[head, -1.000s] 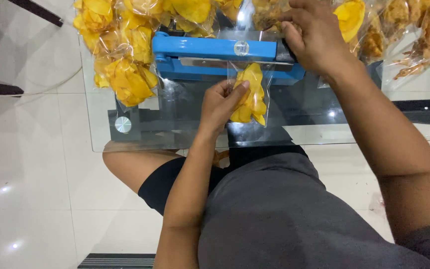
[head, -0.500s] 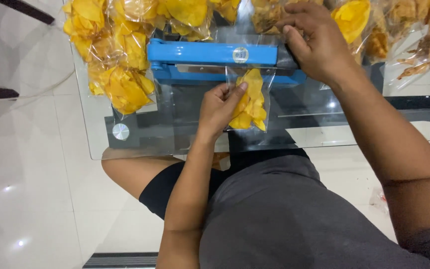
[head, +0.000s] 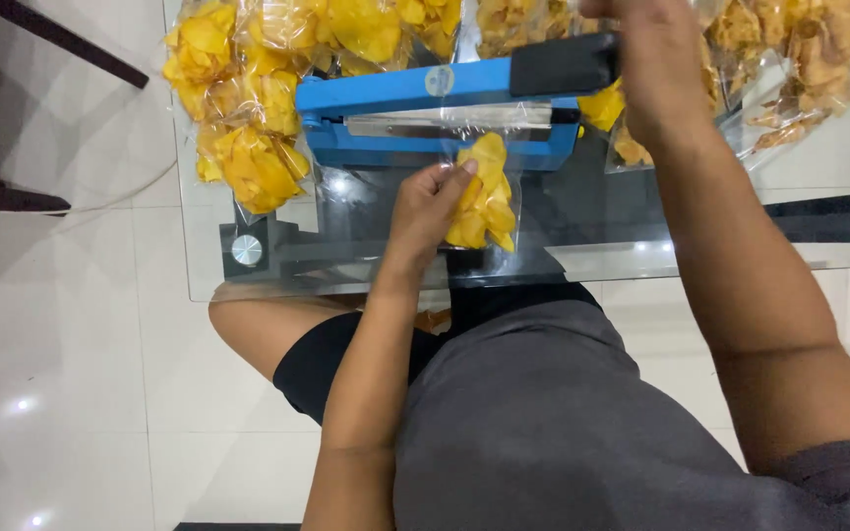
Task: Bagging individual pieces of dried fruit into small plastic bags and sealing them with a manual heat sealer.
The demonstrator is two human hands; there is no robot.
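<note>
While left hand (head: 432,202) pinches chip bag (head: 482,195), right hand (head: 653,69) grips sealer handle (head: 563,65)

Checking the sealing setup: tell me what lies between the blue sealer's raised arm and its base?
Head view: the clear bag of yellow chips has its open top there.

An impulse sealer (head: 425,118) is set on the desk (head: 700,258) ahead. A small bag of chips (head: 484,197) is laid before it, its mouth between the sealer's bars. Filled bags (head: 248,108) are piled left and behind — more to the right (head: 799,59).
</note>
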